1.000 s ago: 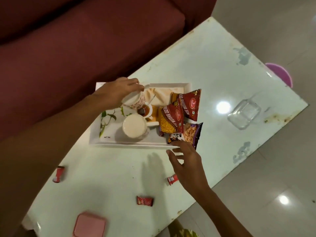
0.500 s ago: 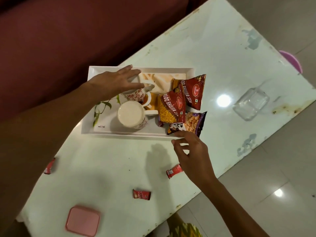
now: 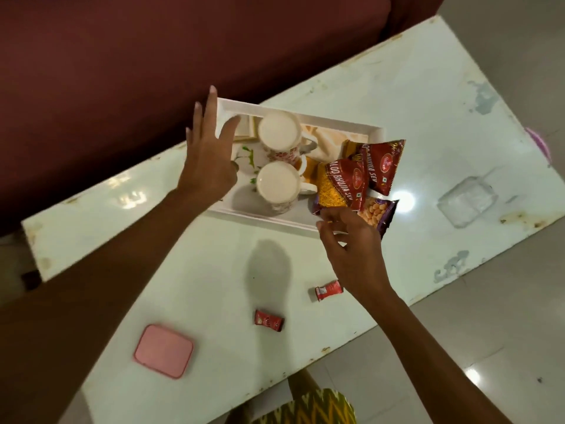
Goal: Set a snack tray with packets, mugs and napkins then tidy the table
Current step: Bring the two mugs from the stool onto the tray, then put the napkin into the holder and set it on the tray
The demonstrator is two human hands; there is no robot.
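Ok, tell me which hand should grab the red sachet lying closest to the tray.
Right. The right hand hovers at the tray's near right corner, and that red sachet lies just beside its wrist. The left hand is spread over the tray's far left end.

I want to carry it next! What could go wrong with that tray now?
The purple packet hangs over the rim of the tray, so it might slide off when lifted. The mugs stand close together beside the left hand; a bump could tip one.
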